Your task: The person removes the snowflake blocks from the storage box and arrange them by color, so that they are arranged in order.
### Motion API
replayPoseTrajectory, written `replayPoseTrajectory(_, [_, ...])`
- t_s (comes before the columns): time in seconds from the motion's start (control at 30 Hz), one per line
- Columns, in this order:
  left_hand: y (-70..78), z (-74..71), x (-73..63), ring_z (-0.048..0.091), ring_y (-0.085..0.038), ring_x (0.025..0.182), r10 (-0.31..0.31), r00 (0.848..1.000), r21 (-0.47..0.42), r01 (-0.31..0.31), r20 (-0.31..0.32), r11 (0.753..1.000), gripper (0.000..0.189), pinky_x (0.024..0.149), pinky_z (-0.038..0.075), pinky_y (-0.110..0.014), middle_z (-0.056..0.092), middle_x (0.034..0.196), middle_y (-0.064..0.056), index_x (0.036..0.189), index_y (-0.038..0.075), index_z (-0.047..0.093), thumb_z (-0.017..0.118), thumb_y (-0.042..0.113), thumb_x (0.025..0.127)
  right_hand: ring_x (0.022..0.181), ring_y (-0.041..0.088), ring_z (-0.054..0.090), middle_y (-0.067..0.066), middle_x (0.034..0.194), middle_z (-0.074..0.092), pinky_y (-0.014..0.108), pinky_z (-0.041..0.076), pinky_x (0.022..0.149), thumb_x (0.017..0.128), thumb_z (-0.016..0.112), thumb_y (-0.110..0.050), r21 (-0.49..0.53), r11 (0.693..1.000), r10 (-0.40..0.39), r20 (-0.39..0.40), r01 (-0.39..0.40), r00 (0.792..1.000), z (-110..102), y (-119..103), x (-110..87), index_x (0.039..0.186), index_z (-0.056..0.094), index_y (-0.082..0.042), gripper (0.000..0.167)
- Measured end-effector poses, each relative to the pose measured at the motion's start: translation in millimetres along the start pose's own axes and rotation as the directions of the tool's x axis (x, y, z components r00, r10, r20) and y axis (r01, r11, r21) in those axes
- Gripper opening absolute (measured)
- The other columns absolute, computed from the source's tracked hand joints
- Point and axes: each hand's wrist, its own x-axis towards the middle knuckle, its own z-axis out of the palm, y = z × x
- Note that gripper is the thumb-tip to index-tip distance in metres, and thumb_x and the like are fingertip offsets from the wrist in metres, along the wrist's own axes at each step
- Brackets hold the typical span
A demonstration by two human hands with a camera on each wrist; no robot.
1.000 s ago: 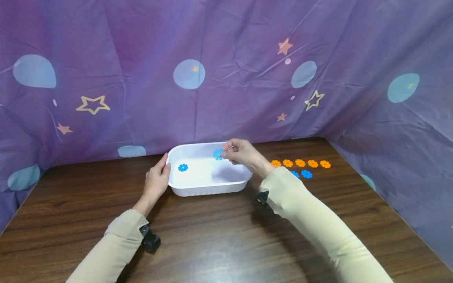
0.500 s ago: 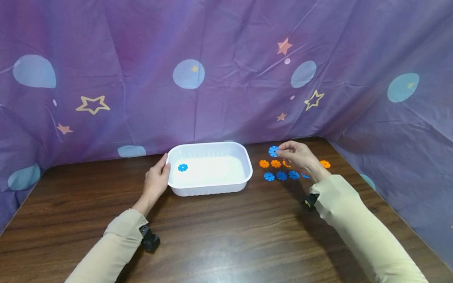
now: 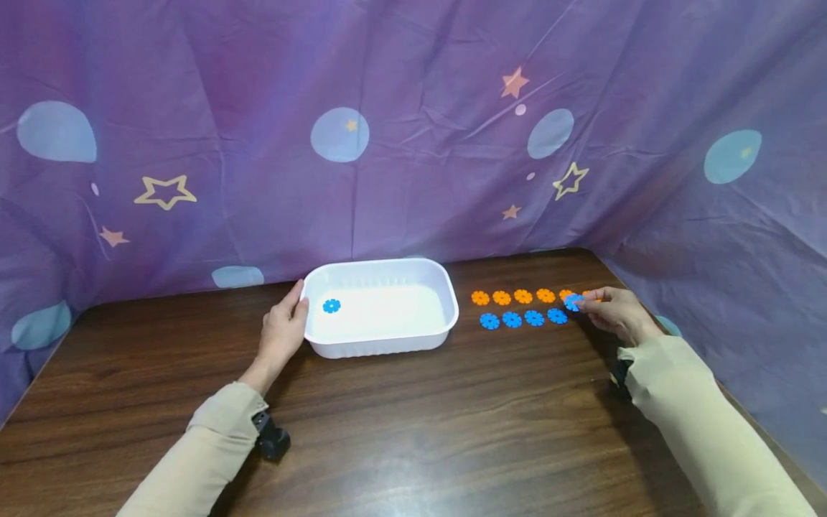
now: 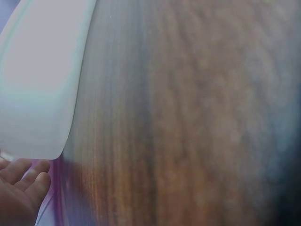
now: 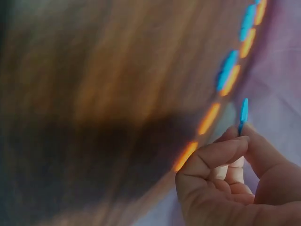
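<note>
A blue flower-shaped plastic disc (image 3: 573, 302) is pinched between thumb and fingertips of my right hand (image 3: 619, 314). In the right wrist view the disc (image 5: 244, 111) shows edge-on above the fingertips. Beneath and behind that hand runs a row of orange discs (image 3: 522, 296), its right end partly covered by the fingers. Several blue discs (image 3: 533, 318) form a shorter row in front. My left hand (image 3: 282, 327) rests against the left end of a white tray (image 3: 381, 347), fingers extended along the wall. Inside the tray, toward the left, lies one blue disc (image 3: 332, 306).
The brown wood-grain table (image 3: 388, 424) extends toward me. Behind it and along the right side hangs a purple cloth (image 3: 271, 201) printed with stars and balloons. Small black cameras (image 3: 271, 438) are strapped at the wrists.
My right hand has gone from above the tray, over the rows, to the right end of the blue row, carrying the blue disc. My left hand stays at the tray.
</note>
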Motion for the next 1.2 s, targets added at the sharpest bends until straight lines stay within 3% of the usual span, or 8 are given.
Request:
replayPoseTrajectory(0.27, [-1.0,0.1,-1.7,0.038,-0.033,0.133,-0.001,1.0,0.004,0.001,0.007,1.0,0.047,0.112,0.028,-0.046,0.037,0.146,-0.012,0.146,0.009,0.034,0.037,0.022,0.101,0.06,0.0,0.051,-0.012,0.067,0.053,0.017,0.05,0.059,0.09,0.057,-0.005,-0.108,0.992,0.064,0.014,-0.062,0.998,-8,13,3.8,0.084,0.057,-0.005,0.007])
replayPoseTrajectory(0.5, [-0.1,-0.4,-0.4,0.038,-0.032,0.133,0.009,1.0,-0.006,-0.009,-0.005,1.0,0.047,0.112,0.028,-0.045,0.038,0.146,-0.011,0.145,0.008,0.035,0.038,0.021,0.101,0.06,0.003,0.051,-0.008,0.069,0.051,0.019,0.051,0.059,0.091,0.054,-0.006,-0.217,0.975,0.05,-0.008,-0.05,0.999,-6,10,3.5,0.091,0.053,0.003,0.009])
replayPoseTrajectory(0.9, [0.1,0.0,-0.3,0.039,-0.033,0.132,0.001,1.0,0.003,-0.001,-0.01,1.0,0.046,0.111,0.029,-0.045,0.039,0.145,-0.011,0.145,0.01,0.036,0.038,0.022,0.1,0.055,0.004,0.047,-0.01,0.064,0.049,0.02,0.046,0.051,0.086,0.057,-0.006,-0.263,0.964,0.037,-0.036,-0.045,0.999,-2,12,3.4,0.079,0.056,-0.003,0.007])
replayPoseTrajectory(1.2, [-0.7,0.8,-0.1,0.039,-0.032,0.132,0.003,1.0,-0.004,-0.003,-0.011,1.0,0.046,0.111,0.029,-0.045,0.039,0.145,-0.012,0.145,0.009,0.036,0.038,0.021,0.101,0.057,0.005,0.047,-0.009,0.065,0.049,0.021,0.046,0.052,0.087,0.057,-0.007,-0.267,0.962,0.044,-0.059,-0.058,0.997,-1,15,6.6,0.084,0.056,0.0,0.008])
